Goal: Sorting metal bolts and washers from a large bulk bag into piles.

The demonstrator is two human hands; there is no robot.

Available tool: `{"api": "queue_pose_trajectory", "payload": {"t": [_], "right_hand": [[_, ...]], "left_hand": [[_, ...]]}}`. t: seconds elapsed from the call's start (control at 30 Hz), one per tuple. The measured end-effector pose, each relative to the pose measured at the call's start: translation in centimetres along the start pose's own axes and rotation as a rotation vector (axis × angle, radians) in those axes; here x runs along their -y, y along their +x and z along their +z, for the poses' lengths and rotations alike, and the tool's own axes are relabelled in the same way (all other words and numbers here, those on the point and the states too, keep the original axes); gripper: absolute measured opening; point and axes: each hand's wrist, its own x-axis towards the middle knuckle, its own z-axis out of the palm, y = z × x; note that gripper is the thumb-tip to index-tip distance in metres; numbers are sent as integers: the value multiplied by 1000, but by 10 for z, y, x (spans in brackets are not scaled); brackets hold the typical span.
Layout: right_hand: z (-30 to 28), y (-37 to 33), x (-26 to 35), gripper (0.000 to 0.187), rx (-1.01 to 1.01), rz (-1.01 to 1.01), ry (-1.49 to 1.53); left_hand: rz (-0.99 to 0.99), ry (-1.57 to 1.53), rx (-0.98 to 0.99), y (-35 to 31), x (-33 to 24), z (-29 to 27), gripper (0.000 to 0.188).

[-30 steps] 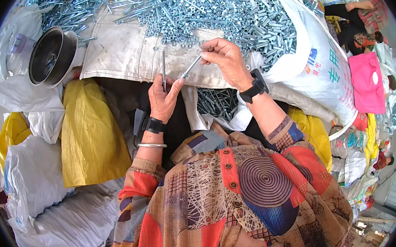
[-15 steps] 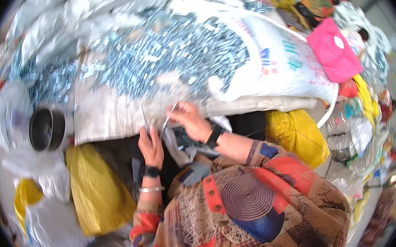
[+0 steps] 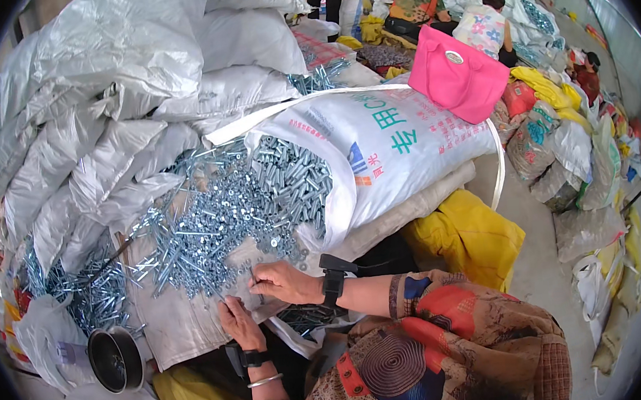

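Observation:
My left hand is closed at the near edge of a heap of bolts and small hardware, with a thin silvery bolt at its fingertips. Just to its right, my right hand has thumb and fingers pinched together; whatever sits at their tips is too small to make out. Both hands are over a pale sheet. Thick metal rods spill from the mouth of a white woven sack lying on its side beyond my right hand.
Full white sacks are piled at the far left. A black round pan stands left of the sheet. A pink bag lies on the woven sack, and a yellow sack sits to the right. Other people work at the back.
The view has swung, now showing the stacked sacks and people farther off. My hands have come to the heap's near edge; both held thin metal pieces farther from it before.

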Motion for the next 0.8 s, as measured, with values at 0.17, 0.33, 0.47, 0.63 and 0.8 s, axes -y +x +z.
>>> {"api": "queue_pose_trajectory", "payload": {"t": [0.17,0.33,0.47,0.63,0.8], "right_hand": [[4,6,-18,20,83,-9,-146],[6,4,-21,25,112,-70,-118],[6,1,-21,32,136,-45,-190],[10,1,-24,39,85,-17,-288],[13,16,-27,40,49,-70,-348]], "left_hand": [[89,-185,266,11,-33,-3,19],[-37,-199,367,20,-40,-1,18],[195,-168,390,23,-45,-2,12],[173,-96,347,23,-45,0,23],[90,-132,298,23,-48,3,26]]}}
